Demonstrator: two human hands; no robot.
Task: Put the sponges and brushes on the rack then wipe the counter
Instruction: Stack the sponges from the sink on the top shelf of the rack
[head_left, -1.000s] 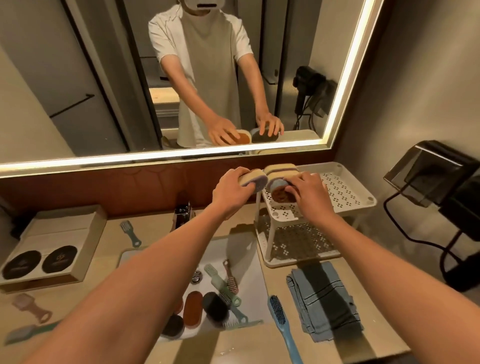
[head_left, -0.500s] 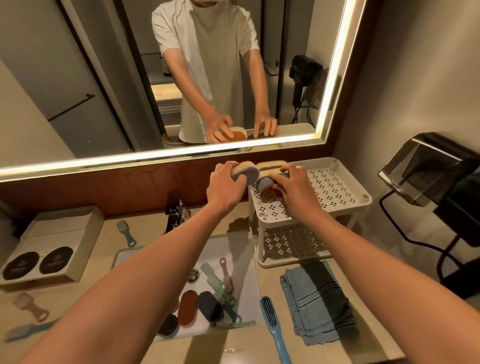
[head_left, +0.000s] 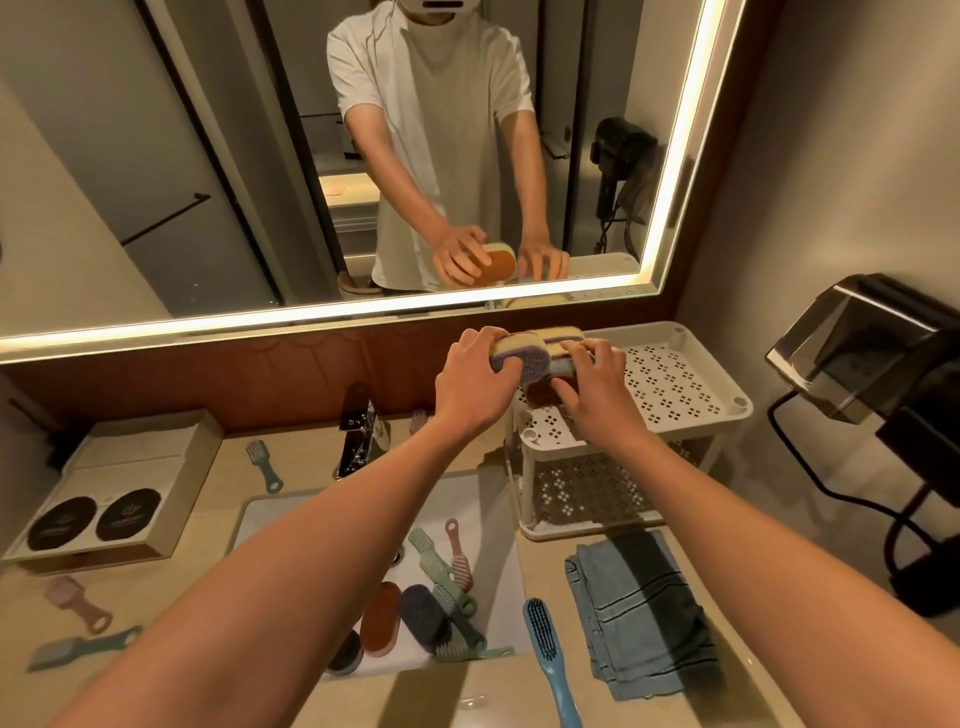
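Your left hand (head_left: 475, 387) grips a purple-faced sponge (head_left: 519, 359) at the left edge of the rack's (head_left: 675, 387) top tier, while your right hand (head_left: 597, 389) pinches the stacked sponges (head_left: 543, 394) already sitting there. Seat it flat against the stack and steady the pile as you let go, since it could tip off that edge. The sink (head_left: 498, 512) holds more sponges and several handled brushes.
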